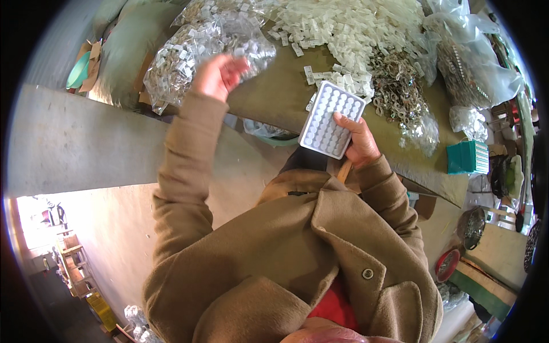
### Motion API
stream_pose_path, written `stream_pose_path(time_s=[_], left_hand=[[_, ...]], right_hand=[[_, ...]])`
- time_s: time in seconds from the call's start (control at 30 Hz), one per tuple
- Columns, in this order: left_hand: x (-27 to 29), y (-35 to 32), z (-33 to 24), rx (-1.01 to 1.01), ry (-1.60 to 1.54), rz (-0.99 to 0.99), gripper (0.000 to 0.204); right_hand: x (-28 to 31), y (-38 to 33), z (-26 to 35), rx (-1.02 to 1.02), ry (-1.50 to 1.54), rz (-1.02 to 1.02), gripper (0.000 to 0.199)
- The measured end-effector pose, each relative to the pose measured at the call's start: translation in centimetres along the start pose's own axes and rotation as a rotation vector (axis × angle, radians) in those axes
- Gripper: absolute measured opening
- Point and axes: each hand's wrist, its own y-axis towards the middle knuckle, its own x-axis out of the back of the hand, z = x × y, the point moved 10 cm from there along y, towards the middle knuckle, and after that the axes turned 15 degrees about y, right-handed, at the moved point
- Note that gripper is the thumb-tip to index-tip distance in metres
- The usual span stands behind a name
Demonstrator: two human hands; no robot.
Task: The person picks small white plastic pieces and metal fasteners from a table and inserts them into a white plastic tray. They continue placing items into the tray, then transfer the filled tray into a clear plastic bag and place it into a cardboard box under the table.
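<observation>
Evidently tray: one white dimpled tray, gripped at its lower edge by the right hand, held over the table's near edge.
Left hand: left hand closed on one clear bag of clips.
Progress: tray wells look filled; loose white clips heaped beyond, uncountable.
Basket: one green.

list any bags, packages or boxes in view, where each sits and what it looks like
Clear plastic bag: by the left hand, lumpy, full of small white pieces.
White blister tray: held in the right hand, rectangular, rows of round bumps.
Clear bags: table's far right, crumpled, partly filled.
Green crate: right edge of the table, boxy.
</observation>
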Motion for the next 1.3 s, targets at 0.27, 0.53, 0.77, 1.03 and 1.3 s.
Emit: stream_pose_path(time_s=[0.27,0.53,0.77,1.03,1.3], left_hand=[[-0.4,-6.6,7.2,0.228,0.153,0.104,0.062],[7.8,-7.1,0.8,-0.453,1.218,-0.668,0.034],[7.3,-4.3,4.7,-0.308,0.345,-0.495,0.025],[5.6,-5.6,2.0,-0.481,0.197,-0.534,0.024],[3.0,-5.9,0.4,-0.632,0.406,-0.408,0.019]], right_hand=[[-9.8,3.0,2.1,0.004,0.078,0.091,0.024],[-20.3,7.1,-9.6,-0.384,0.083,0.252,0.022],[-17.1,13.8,-11.5,-0.223,0.021,-0.017,0.02],[-12.8,20.4,-5.3,0.177,-0.166,-0.324,0.03],[-9.9,19.8,-10.1,0.212,-0.443,-0.555,0.042]])
